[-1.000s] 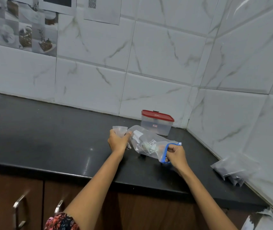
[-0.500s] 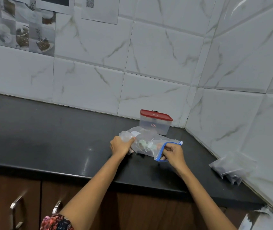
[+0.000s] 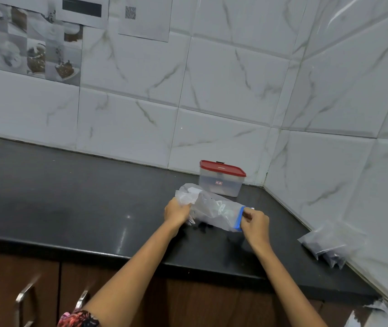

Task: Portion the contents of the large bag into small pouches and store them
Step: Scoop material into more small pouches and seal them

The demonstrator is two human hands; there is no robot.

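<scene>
Marble-tiled walls corner a dark worktop [image 3: 70, 197], where the large bag [image 3: 214, 212] lies lengthwise left to right between both hands: left hand [image 3: 176, 212] grips its crumpled bottom, right hand [image 3: 254, 220] pinches the blue-zipped mouth.

A large bag [image 3: 214, 212] is lying across the countertop [image 3: 70, 197] near the corner of two tiled walls, with a left hand [image 3: 176, 212] gripping its left end and a right hand [image 3: 254, 221] pinching its right end. A lidded container [image 3: 221, 179] is standing just behind the bag. Small pouches [image 3: 330, 244] are resting well to the right, against the side wall [image 3: 353, 138].
</scene>
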